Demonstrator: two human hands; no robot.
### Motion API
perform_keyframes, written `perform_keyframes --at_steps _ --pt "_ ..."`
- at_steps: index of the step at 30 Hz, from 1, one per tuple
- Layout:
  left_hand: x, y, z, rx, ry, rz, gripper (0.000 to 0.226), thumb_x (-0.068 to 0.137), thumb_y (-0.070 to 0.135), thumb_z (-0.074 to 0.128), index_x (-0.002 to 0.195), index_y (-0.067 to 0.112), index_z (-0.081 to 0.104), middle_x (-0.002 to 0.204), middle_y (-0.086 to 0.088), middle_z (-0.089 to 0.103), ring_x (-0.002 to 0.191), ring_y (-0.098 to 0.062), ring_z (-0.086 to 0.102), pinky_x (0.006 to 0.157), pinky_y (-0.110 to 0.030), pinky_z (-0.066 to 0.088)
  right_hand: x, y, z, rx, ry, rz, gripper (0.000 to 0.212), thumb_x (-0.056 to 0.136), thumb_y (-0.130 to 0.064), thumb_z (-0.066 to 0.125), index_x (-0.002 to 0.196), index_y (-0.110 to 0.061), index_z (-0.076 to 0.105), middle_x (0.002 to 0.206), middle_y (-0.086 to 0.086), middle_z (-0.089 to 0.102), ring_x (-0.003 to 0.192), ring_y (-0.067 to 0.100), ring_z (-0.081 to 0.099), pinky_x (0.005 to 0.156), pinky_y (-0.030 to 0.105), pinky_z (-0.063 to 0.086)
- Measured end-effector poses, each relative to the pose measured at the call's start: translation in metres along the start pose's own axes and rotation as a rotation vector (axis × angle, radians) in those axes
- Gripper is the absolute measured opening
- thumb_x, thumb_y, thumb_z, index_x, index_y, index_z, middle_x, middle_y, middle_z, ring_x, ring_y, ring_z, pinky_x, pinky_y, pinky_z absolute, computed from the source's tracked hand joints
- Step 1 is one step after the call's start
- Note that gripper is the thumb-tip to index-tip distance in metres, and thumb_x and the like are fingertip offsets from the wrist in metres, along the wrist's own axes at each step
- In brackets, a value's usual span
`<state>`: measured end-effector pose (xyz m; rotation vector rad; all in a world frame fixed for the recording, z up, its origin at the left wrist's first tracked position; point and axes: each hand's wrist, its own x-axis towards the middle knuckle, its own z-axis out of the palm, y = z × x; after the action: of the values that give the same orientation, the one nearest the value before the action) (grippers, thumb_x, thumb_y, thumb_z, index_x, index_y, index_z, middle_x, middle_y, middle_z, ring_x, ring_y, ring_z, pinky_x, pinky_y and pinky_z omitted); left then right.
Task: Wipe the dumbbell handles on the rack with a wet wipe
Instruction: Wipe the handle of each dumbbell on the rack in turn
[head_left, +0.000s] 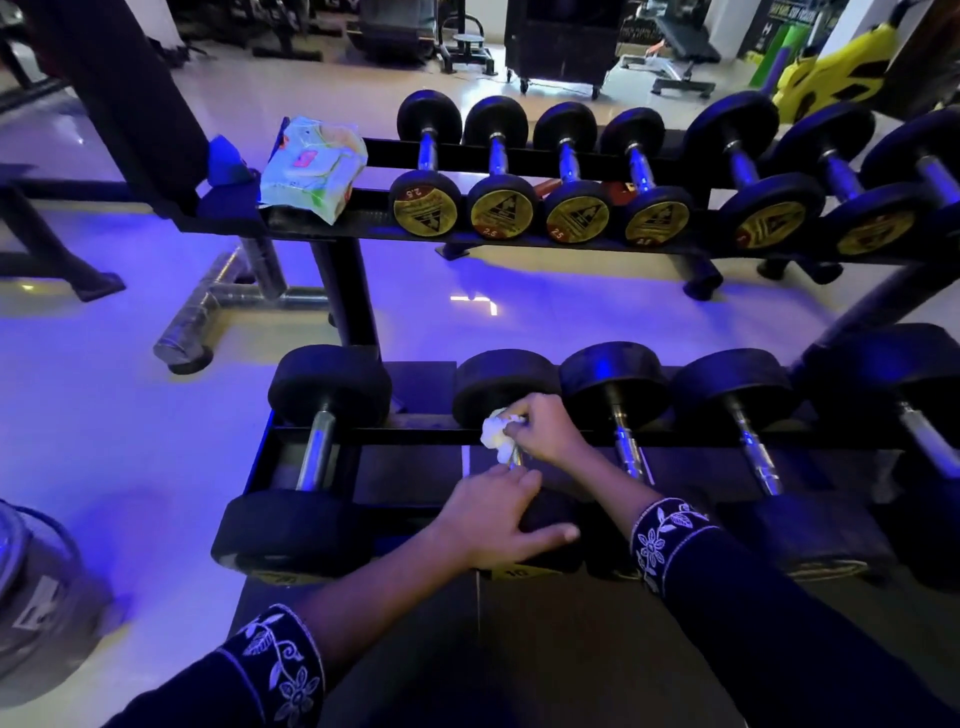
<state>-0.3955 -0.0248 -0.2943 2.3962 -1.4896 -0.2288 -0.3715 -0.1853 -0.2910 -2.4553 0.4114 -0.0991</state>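
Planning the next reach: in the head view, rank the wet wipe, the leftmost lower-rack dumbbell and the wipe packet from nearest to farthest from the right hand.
1. wet wipe, gripped in the right hand itself.
2. leftmost lower-rack dumbbell, same row, to the left.
3. wipe packet, far left on the upper rack.

white wet wipe (496, 434), black dumbbells (613, 379) with gold end-caps (425, 210), floral-embroidered dark sleeves (670, 535)

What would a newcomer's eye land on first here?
The right hand pinches a crumpled white wet wipe against a lower-rack dumbbell handle, while the left hand rests on that dumbbell's near head. Behind, a wipes pack sits at the upper rack's left end, beside small gold-capped dumbbells.
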Motion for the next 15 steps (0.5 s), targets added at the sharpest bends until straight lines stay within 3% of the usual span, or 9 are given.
perform_keyframes --at_steps 2,4,9,13,15 --pt "0.001 -0.01 0.009 -0.339 0.086 -0.126 0.064 0.088 0.072 0.024 0.087 0.018 0.057 0.089 0.003 0.057 0.092 -0.016 0.053 0.083 -0.042 0.047 -0.007 0.006 0.004 0.014 0.026 -0.008 0.02 0.076 -0.004 0.063 0.09 -0.009 0.076 0.083 0.005 0.062 0.075 0.012 0.055 0.067 0.02 0.039" --pt "0.001 -0.015 0.02 -0.516 0.217 -0.281 0.061 0.088 0.066 0.029 0.08 0.017 0.064 0.082 0.008 0.056 0.086 -0.014 0.055 0.08 -0.043 0.047 -0.018 0.014 0.006 0.015 0.013 -0.023 0.022 0.075 -0.005 0.064 0.093 -0.01 0.076 0.085 0.006 0.063 0.077 0.015 0.058 0.066 0.021 0.039" --pt "0.001 -0.01 0.024 -0.541 0.306 -0.36 0.06 0.083 0.06 0.033 0.068 0.011 0.064 0.077 0.002 0.058 0.072 -0.018 0.057 0.067 -0.042 0.046 -0.021 0.014 0.003 0.004 0.02 -0.045 0.02 0.074 -0.003 0.065 0.09 -0.006 0.076 0.088 0.013 0.066 0.079 0.021 0.062 0.065 0.019 0.038" --pt "0.0 -0.01 0.022 -0.561 0.327 -0.351 0.052 0.08 0.059 0.034 0.057 0.015 0.052 0.067 0.003 0.049 0.067 -0.02 0.053 0.064 -0.042 0.042 -0.006 0.005 0.006 0.056 0.13 0.01 0.023 0.077 0.0 0.06 0.093 -0.005 0.075 0.097 0.014 0.068 0.091 0.025 0.064 0.079 0.023 0.045" --pt "0.0 -0.011 0.023 -0.582 0.338 -0.347 0.054 0.081 0.058 0.035 0.058 0.013 0.053 0.068 0.003 0.051 0.067 -0.02 0.053 0.064 -0.042 0.042 -0.013 0.008 0.009 0.041 0.099 0.013 0.023 0.075 0.0 0.061 0.093 -0.006 0.075 0.096 0.015 0.066 0.088 0.026 0.064 0.074 0.019 0.044"
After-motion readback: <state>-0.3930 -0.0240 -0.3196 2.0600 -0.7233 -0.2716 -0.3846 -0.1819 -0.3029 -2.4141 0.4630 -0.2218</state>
